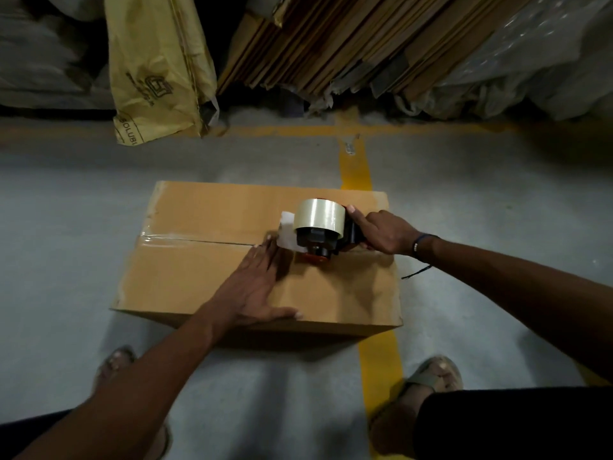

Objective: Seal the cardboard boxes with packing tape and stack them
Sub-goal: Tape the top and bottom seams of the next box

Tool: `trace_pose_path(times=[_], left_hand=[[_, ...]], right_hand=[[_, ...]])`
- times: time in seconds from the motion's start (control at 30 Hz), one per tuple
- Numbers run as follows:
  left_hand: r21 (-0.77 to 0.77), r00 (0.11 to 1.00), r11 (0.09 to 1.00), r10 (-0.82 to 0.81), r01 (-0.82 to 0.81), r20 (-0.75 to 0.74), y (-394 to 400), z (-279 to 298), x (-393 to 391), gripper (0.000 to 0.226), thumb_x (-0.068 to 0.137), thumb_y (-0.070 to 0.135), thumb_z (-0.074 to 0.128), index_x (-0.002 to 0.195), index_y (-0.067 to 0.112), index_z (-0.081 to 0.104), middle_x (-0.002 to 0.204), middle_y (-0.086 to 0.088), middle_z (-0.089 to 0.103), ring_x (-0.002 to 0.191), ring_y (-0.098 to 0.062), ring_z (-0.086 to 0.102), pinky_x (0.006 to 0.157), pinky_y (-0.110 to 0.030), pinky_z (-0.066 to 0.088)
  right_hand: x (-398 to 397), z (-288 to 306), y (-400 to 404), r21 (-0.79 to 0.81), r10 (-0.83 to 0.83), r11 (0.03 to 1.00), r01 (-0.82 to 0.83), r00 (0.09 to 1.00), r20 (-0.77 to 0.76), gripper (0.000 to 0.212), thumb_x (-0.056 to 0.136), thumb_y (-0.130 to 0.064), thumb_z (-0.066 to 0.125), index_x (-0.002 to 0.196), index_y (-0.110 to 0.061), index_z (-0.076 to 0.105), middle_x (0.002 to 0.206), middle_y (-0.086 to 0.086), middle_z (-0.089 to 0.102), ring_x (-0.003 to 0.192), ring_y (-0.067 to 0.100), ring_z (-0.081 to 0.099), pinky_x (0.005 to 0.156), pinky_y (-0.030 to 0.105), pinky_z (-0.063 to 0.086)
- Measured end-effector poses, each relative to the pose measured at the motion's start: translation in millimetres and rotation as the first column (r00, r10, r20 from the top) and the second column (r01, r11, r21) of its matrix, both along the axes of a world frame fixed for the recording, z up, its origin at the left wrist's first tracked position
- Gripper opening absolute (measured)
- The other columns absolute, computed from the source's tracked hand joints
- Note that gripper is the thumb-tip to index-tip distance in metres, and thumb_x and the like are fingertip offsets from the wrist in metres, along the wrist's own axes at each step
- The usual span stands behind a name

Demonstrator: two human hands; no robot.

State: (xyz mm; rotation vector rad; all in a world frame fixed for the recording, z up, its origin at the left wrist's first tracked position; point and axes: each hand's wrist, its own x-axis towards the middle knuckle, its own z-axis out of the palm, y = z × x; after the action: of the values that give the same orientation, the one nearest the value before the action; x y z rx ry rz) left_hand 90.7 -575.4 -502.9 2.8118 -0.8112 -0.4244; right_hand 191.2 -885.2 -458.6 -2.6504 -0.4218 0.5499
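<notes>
The box (pixel 255 257) sits on the floor (pixel 66 227), flaps closed, plain brown cardboard, its far right corner over a yellow line (pixel 356 167). Clear tape shines along the seam from the left edge toward the middle. The right hand (pixel 381 232) grips the dispenser (pixel 320 227) on the seam, roll (pixel 320 215) upright. The left hand (pixel 255 287) presses flat, fingers straight, on the near flap beside it.
</notes>
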Motion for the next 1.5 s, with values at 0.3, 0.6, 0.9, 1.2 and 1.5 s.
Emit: trace_pose_path(times=[0.3, 0.6, 0.9, 1.2, 1.5], left_hand=[[-0.089, 0.946, 0.96, 0.279, -0.267, 0.168, -66.8, -26.4, -15.1, 0.103, 0.092, 0.087, 0.025, 0.166, 0.017, 0.011, 0.172, -0.01, 0.009, 0.161, -0.027, 0.001, 0.129, -0.048, 0.003], [-0.051, 0.949, 0.957, 0.29, -0.286, 0.127, -62.6, -35.0, -13.2, 0.108, 0.092, 0.087, 0.022, 0.164, 0.014, -0.013, 0.172, -0.006, -0.018, 0.159, -0.022, -0.016, 0.13, -0.047, -0.001], [-0.013, 0.942, 0.952, 0.305, -0.306, 0.144, -65.2, -37.0, -12.7, 0.109, 0.091, 0.087, 0.017, 0.165, 0.01, -0.003, 0.173, -0.007, -0.016, 0.16, -0.021, -0.013, 0.129, -0.051, 0.004], [-0.207, 0.962, 0.946, 0.266, -0.249, 0.06, -184.2, -15.0, -5.8, 0.113, 0.089, 0.085, 0.036, 0.165, 0.017, -0.011, 0.173, -0.005, -0.014, 0.16, -0.023, -0.014, 0.13, -0.049, 0.002], [-0.215, 0.942, 0.936, 0.311, -0.28, 0.129, -233.0, -40.9, -8.2, 0.105, 0.085, 0.066, 0.052, 0.166, 0.012, 0.012, 0.172, -0.012, 0.015, 0.159, -0.033, 0.013, 0.128, -0.049, 0.008]], right_hand=[[-3.5, 1.6, -5.3, 0.005, -0.016, 1.0, 0.016, 1.0, 0.001, 0.074, 0.107, -0.057, 0.011, 0.06, -0.02, 0.054, 0.056, 0.0, 0.056, 0.057, 0.019, 0.055, 0.066, 0.03, 0.041], [-1.1, 10.8, -58.1, -0.06, 0.015, 0.998, -0.015, 1.0, -0.002, 0.102, 0.088, -0.081, -0.004, 0.074, -0.013, 0.071, 0.056, -0.003, 0.063, 0.054, 0.009, 0.06, 0.063, 0.028, 0.043], [-27.5, 20.1, -155.9, -0.016, -0.157, 0.987, 0.157, 0.976, -0.148, 0.078, 0.107, -0.055, 0.006, 0.076, -0.01, 0.062, 0.052, 0.0, 0.058, 0.042, 0.006, 0.05, 0.065, 0.025, 0.043], [-17.1, 1.4, -167.5, 0.064, -0.065, 0.995, 0.082, 0.971, -0.231, 0.087, 0.099, -0.061, 0.012, 0.122, 0.009, 0.058, 0.06, -0.005, 0.058, 0.044, 0.003, 0.051, 0.056, 0.011, 0.039], [-13.9, -15.2, -175.6, 0.003, -0.094, 0.995, 0.095, 0.991, -0.098, 0.047, 0.104, -0.018, 0.052, 0.146, -0.004, 0.035, 0.063, -0.01, 0.053, 0.049, 0.008, 0.048, 0.054, 0.015, 0.034]])
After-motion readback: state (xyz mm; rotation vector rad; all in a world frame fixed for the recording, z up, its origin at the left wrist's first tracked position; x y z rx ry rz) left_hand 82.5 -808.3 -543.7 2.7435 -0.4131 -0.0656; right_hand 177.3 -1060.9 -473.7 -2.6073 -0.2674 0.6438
